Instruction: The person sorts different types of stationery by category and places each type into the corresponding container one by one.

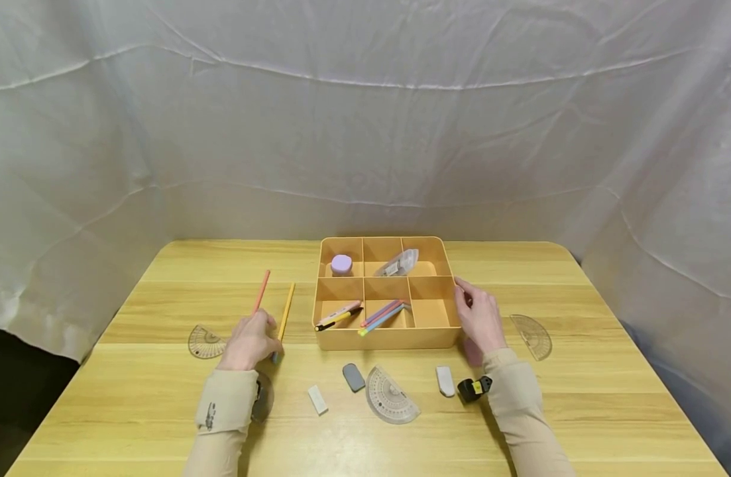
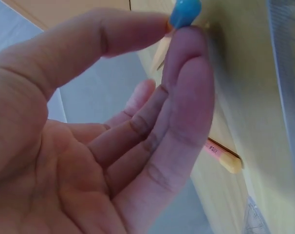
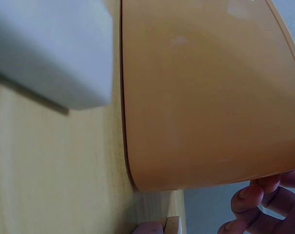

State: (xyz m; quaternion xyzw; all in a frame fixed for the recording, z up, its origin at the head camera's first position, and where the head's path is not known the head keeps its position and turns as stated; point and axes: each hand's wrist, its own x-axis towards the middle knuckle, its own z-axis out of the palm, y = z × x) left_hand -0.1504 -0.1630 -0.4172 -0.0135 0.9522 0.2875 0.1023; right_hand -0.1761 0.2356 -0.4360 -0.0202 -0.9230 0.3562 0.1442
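An orange-tan plastic organizer (image 1: 389, 340) with six compartments stands on a light wood-grain counter (image 1: 180, 437) before a pale grey fabric backdrop (image 1: 365, 139). Rear-left compartment: rounded lavender item (image 1: 341, 265). Rear divider between middle and right: clear plastic packet (image 1: 399, 264) lies across it. Front-left: yellow-and-black pen (image 1: 338, 318) and pale pink pen (image 1: 343, 310). Front-middle: slim light-blue pen (image 1: 383, 319), beside other slim coloured pens.

The left grip (image 1: 250, 341) holds the near end of a long yellow pencil (image 1: 287, 308); a long red pencil (image 1: 261, 291) lies to its left. The right grip (image 1: 481, 315) touches the organizer's right wall.

Near the front wall lie a grey eraser (image 1: 353, 377), a small white rectangular block (image 1: 317, 399) and a clear semicircular protractor (image 1: 392, 397).
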